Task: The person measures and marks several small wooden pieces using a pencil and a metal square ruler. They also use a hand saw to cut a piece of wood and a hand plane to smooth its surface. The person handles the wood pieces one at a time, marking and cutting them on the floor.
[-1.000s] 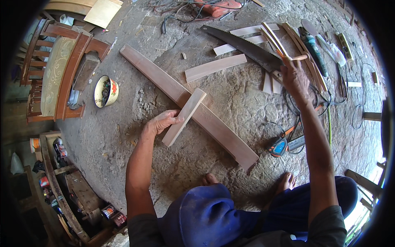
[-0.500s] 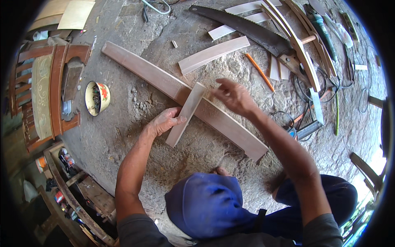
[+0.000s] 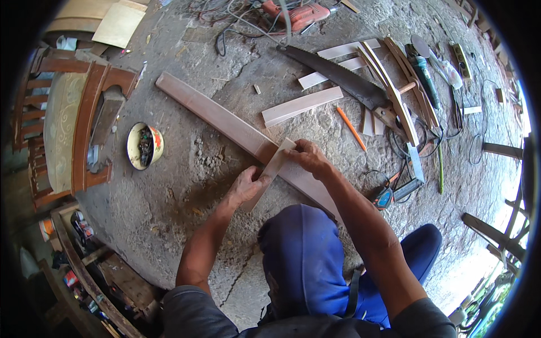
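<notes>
A long pale plank (image 3: 214,117) lies slantwise on the rough floor, with a darker notched patch near its middle. Across that patch is a short wooden strip (image 3: 274,165), held at an angle to the plank. My left hand (image 3: 246,186) grips the strip's lower part between thumb and fingers. At the strip's upper end, my right hand (image 3: 310,158) pinches it, fingers closed. Whether the strip touches the plank is hard to make out. My blue-clad knee hides the plank's near end.
Beyond the plank lie a curved board (image 3: 302,106), an orange pencil (image 3: 351,129), a handsaw (image 3: 338,76) and a red drill (image 3: 298,14). An angle grinder (image 3: 424,79) and tape measure (image 3: 384,199) are right. A flowered bowl (image 3: 158,147) stands left, near carved brown furniture (image 3: 84,127).
My right hand, raised with loose fingers before, has come down and taken hold of the strip's upper end. My left hand keeps its grip. The view has shifted, bringing the drill in.
</notes>
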Demonstrator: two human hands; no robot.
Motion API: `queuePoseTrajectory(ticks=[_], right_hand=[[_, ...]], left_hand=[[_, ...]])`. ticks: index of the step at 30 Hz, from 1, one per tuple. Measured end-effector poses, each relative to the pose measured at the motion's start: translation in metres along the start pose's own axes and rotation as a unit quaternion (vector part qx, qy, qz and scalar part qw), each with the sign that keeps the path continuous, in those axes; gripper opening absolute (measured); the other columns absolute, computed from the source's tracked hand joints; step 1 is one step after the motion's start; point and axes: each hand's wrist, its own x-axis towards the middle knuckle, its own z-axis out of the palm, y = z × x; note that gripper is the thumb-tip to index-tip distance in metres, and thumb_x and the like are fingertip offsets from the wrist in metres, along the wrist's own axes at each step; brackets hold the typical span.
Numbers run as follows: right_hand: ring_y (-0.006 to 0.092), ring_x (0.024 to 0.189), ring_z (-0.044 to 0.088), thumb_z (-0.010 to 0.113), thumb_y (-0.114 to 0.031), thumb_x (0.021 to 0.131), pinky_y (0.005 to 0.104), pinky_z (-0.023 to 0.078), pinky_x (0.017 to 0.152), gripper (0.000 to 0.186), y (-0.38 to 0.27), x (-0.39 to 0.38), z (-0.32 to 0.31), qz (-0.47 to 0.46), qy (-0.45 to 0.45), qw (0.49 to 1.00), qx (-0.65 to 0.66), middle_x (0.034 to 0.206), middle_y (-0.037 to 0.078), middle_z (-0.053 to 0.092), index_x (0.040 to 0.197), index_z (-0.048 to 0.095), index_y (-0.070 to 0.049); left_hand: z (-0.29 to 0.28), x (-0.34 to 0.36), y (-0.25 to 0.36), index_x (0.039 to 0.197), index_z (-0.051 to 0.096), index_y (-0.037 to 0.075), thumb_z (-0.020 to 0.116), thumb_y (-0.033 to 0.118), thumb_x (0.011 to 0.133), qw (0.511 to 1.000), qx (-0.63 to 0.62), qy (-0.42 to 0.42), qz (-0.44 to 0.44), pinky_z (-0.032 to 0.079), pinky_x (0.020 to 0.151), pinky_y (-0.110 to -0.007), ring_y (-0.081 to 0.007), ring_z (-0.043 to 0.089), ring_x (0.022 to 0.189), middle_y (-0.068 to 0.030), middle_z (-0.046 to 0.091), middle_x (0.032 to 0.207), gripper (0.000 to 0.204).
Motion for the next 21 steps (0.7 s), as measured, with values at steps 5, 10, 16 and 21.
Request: queuePoseTrajectory(ticks=[5, 10, 16, 21], right_hand=[[0.0196, 0.085, 0.061, 0.077, -0.038, 0.091, 0.0371, 0.051, 0.073, 0.043, 0.005, 0.004, 0.003, -0.02, 0.011, 1.0, 0.006, 0.092, 0.009, 0.068, 0.107, 0.069, 0.001], [0.0228, 0.094, 0.063, 0.078, -0.042, 0.09, 0.0418, 0.052, 0.075, 0.047, 0.007, 0.013, 0.001, -0.007, -0.013, 1.0, -0.008, 0.1, 0.012, 0.068, 0.111, 0.068, -0.002], [0.0241, 0.094, 0.064, 0.08, -0.044, 0.087, 0.0414, 0.053, 0.076, 0.048, 0.0, 0.011, -0.002, 0.008, -0.011, 1.0, -0.022, 0.101, 0.012, 0.069, 0.111, 0.069, -0.004], [0.0229, 0.091, 0.065, 0.081, -0.042, 0.086, 0.0398, 0.053, 0.074, 0.048, 0.001, 0.011, -0.001, -0.007, -0.006, 1.0, -0.009, 0.098, 0.012, 0.07, 0.108, 0.069, -0.001]], left_hand=[[0.018, -0.01, 0.005, 0.119, 0.062, -0.003, 0.074, 0.036, 0.09, 0.992, 0.028, 0.121, 0.0, 0.052, 0.087, -0.043, -0.0302, 0.067, 0.102, -0.0212, 0.07, 0.11, 0.051], [0.034, -0.018, 0.011, 0.117, 0.063, -0.001, 0.077, 0.037, 0.089, 0.978, 0.059, 0.193, -0.059, 0.054, 0.083, -0.042, -0.0301, 0.068, 0.095, -0.0198, 0.071, 0.105, 0.05], [0.04, -0.018, 0.015, 0.124, 0.061, -0.003, 0.08, 0.047, 0.085, 0.96, 0.056, 0.226, -0.157, 0.053, 0.09, -0.044, -0.0328, 0.068, 0.107, -0.0216, 0.07, 0.115, 0.066], [0.039, -0.016, 0.005, 0.13, 0.06, -0.002, 0.082, 0.049, 0.082, 0.948, 0.078, 0.261, -0.163, 0.053, 0.094, -0.042, -0.0329, 0.066, 0.114, -0.022, 0.068, 0.123, 0.074]])
